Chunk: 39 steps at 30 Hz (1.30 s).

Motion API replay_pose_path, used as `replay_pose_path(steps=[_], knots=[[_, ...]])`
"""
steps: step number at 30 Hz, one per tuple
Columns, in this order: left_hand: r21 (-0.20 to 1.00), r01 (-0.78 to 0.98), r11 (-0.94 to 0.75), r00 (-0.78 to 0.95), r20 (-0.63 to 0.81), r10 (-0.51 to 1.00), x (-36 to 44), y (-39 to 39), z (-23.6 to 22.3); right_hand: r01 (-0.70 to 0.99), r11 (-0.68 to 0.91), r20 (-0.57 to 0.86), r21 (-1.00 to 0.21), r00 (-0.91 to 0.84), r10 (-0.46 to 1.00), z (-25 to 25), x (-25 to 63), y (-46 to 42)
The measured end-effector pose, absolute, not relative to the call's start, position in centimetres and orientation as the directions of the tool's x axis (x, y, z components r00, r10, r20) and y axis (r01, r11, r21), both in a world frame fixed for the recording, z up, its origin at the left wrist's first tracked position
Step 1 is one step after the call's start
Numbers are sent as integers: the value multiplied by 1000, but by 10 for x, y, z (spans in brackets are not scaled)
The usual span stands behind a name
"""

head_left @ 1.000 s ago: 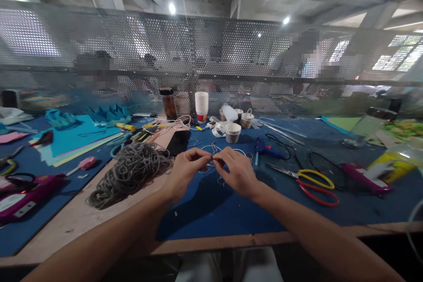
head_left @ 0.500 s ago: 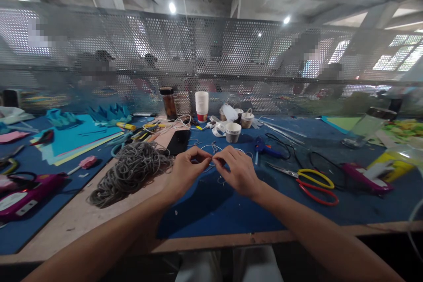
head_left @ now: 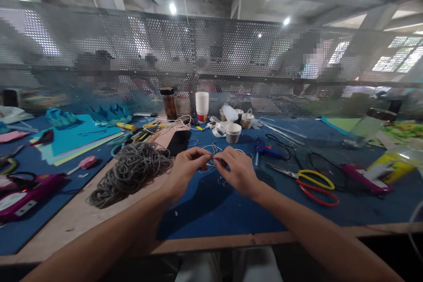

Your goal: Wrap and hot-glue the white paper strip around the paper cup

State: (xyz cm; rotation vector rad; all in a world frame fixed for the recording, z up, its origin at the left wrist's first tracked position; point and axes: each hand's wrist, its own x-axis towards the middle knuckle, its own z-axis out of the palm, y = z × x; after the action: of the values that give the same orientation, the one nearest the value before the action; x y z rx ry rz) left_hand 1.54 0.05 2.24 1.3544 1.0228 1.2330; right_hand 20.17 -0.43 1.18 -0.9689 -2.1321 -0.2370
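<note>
My left hand (head_left: 189, 168) and my right hand (head_left: 237, 169) meet over the blue mat, thumbs and forefingers pinched tip to tip. Whatever lies between the fingertips is too small and dark to make out. Thin pale thread (head_left: 222, 180) lies loosely on the mat just below and behind the fingers. Part of a thin white ring (head_left: 209, 146) shows behind both hands. Left of my left hand is a heap of grey cord (head_left: 132, 169). A small white paper cup (head_left: 233, 132) with dark print stands beyond my right hand.
Red-and-yellow-handled scissors (head_left: 310, 180) and a blue glue gun (head_left: 267, 148) lie on the right. A black phone (head_left: 179, 142), stacked paper cups (head_left: 202, 106) and a dark-lidded jar (head_left: 168, 103) stand or lie farther back. A perforated metal screen (head_left: 211, 66) closes off the far side.
My fingertips have shifted very slightly, with a narrow gap now showing between the two hands. The things on the table stay where they were.
</note>
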Motion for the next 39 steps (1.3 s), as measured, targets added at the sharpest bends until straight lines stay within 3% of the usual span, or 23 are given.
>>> replay_pose_path(steps=[6, 14, 20, 29, 35, 39], knots=[[982, 21, -189, 99, 186, 978, 16, 1, 21, 706, 705, 717, -67, -458, 526, 12, 201, -6], [991, -126, -41, 143, 60, 988, 16, 1, 22, 726, 671, 713, -154, -388, 584, 14, 203, -4], [984, -178, -9, 147, 35, 989, 17, 0, 23, 731, 682, 702, -15, -478, 528, 14, 203, -7], [986, -6, -164, 74, 164, 984, 18, 2, 22, 712, 697, 663, 85, -563, 493, 17, 205, -9], [958, 168, -232, 117, 214, 970, 16, 1, 22, 712, 701, 691, 26, -520, 502, 19, 204, -10], [958, 171, -231, 183, 200, 963, 15, 0, 21, 712, 687, 730, -145, -391, 560, 18, 203, -7]])
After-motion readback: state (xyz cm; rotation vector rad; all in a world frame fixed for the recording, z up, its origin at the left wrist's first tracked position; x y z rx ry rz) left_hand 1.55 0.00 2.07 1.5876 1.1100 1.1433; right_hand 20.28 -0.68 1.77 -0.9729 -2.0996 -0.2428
